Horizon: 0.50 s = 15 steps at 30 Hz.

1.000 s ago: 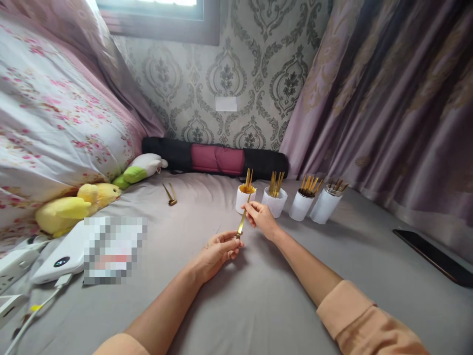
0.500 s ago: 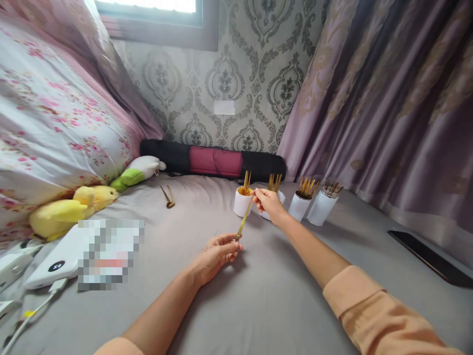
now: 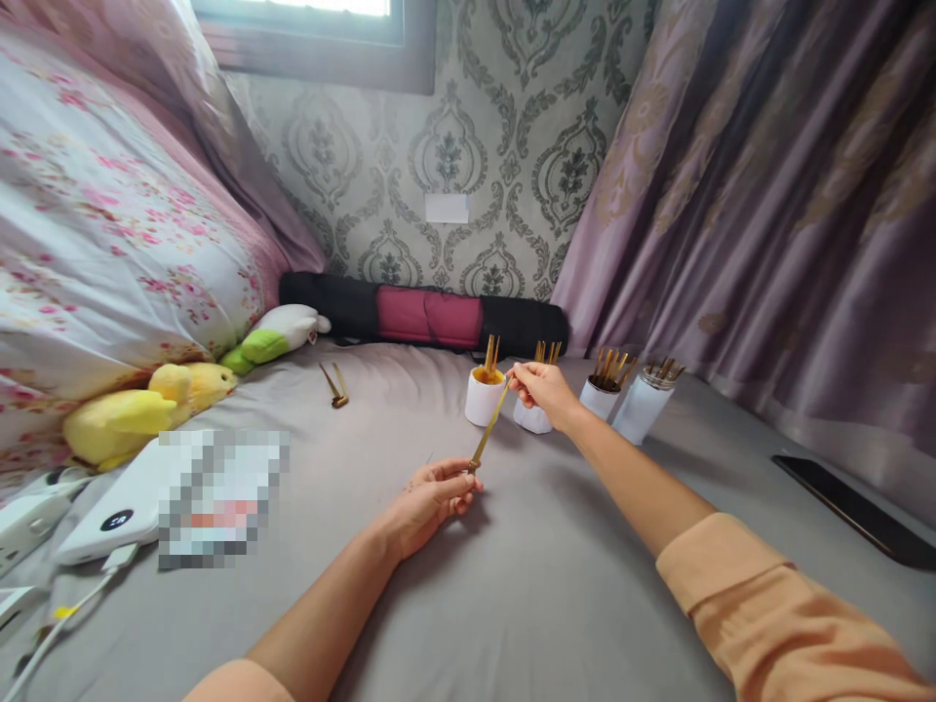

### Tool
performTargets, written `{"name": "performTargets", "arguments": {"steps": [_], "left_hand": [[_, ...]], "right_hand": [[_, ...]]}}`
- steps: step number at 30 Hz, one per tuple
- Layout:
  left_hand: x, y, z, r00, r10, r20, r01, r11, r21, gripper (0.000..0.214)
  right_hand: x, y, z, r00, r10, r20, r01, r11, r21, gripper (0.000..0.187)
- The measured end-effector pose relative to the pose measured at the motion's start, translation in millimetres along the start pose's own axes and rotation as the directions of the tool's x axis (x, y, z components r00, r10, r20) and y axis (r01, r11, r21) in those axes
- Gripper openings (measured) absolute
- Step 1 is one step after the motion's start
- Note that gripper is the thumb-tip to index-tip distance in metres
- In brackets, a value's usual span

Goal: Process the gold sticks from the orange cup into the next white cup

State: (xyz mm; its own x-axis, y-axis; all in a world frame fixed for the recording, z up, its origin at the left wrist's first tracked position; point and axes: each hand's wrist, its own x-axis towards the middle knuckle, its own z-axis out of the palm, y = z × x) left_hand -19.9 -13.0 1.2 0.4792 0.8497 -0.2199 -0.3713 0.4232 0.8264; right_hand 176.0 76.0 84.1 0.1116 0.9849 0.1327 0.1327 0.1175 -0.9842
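Gold utensil is pinched at both ends: left hand closed on the bottom, right hand closed on the top. The right has moved toward 1 o'clock, beside the white cup.

Bare left hand and right hand, peach sleeves, perhaps knit, at the elbows

No legible txt; power bank display digits too small, patch beside it blurred.
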Motion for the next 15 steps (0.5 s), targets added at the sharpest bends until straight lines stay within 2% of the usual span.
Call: {"name": "performTargets", "arguments": {"steps": [7,15], "left_hand": [[2.6,-1.0,-3.9,1.0,-0.005,-0.018,0.004,0.999,-0.049,0.028],[3.1,10.9,-5.9,0.995,-0.029,-0.092,0.011,0.982,-0.187,0.022]], "right_hand": [[3.1,-1.2,-4.9,1.0,-0.013,0.013,0.013,1.0,-0.011,0.02],[14.2,-20.2,-23.5,0.995,-0.008,-0.095,0.011,1.0,0.029,0.021]]}}
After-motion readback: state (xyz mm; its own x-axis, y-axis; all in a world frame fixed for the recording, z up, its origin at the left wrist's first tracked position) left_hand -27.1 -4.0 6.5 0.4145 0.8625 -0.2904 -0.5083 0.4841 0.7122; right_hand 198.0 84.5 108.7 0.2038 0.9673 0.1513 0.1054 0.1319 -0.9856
